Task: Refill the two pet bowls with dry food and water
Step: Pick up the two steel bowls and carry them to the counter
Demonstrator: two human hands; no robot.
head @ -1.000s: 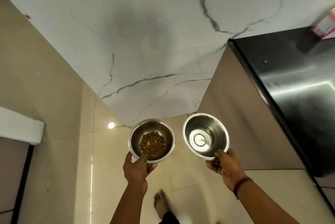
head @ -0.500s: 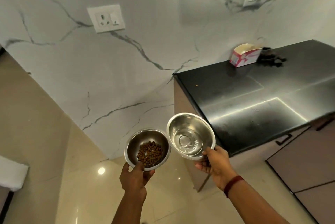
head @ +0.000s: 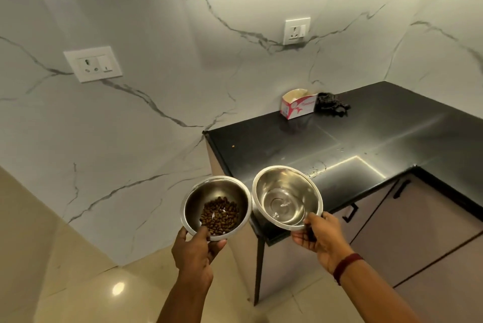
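Note:
My left hand (head: 196, 252) grips the near rim of a steel bowl (head: 198, 197) that holds a small heap of brown dry food (head: 220, 215). Beside it, rims almost touching, my right hand (head: 320, 240) holds a second steel bowl (head: 264, 181) by its near rim. A shallow pool of water (head: 283, 206) lies in the bottom of this one. Both bowls are held in the air, at the near left corner of the black countertop (head: 366, 140).
A white and pink carton (head: 298, 104) and a dark crumpled item (head: 332, 106) sit at the back of the countertop. Water drops dot the counter near its front edge. Cabinet doors with black handles (head: 402, 188) are below. Wall sockets (head: 92, 64) are on the marble wall.
The view has swung up and right, from floor and wall to the countertop. Both bowls stay in my hands and now sit higher, level with the counter's corner.

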